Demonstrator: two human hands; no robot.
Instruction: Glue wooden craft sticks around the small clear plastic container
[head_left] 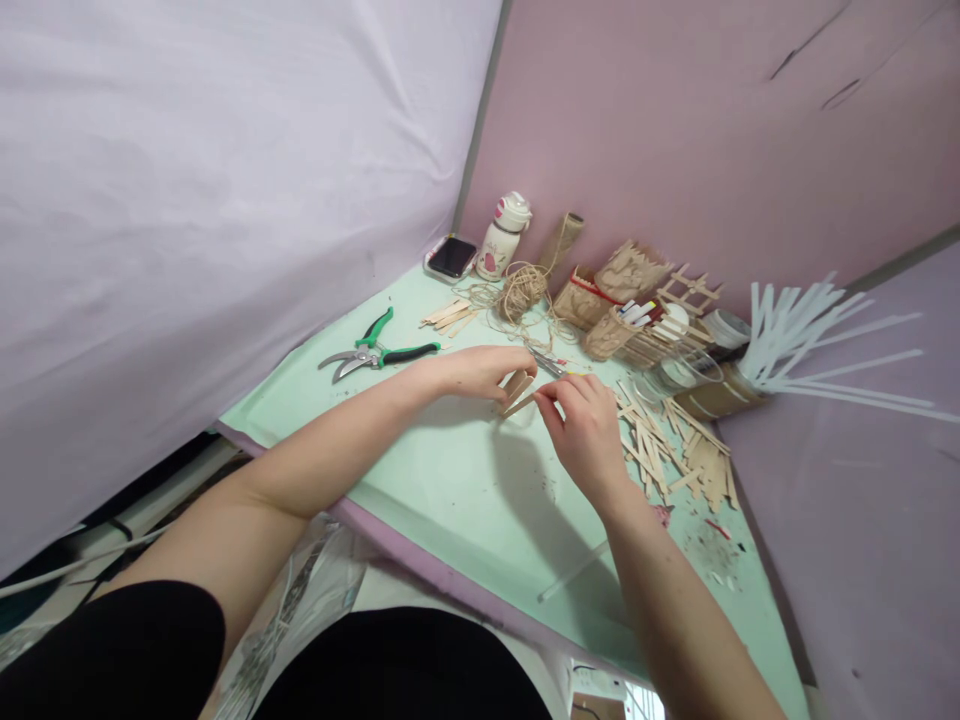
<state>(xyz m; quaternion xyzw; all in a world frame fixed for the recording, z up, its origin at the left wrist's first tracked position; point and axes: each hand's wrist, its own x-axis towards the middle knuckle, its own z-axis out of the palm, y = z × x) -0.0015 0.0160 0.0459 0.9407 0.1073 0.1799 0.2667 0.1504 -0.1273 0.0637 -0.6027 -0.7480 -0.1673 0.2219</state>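
Note:
Near the middle of the table, my left hand (487, 372) has its fingers closed round a small piece made of wooden craft sticks (514, 386). My right hand (581, 425) pinches one end of a single craft stick (519, 405), whose other end reaches to the piece in my left hand. Whether the stick touches that piece is too small to tell. Just beyond my hands lies a metal tool (547, 362), partly covered by them. Green-handled pruning shears (367, 350) rest open on the table, left of my left hand.
On the green tabletop (450, 480) lie loose craft sticks (660, 440), more sticks (451, 316) and a twine ball (523, 290). Along the back stand a bottle (502, 236), phone (452, 256), stick-made holders (611, 330) and a jar (675, 372). White glue sticks (802, 340) jut out at right.

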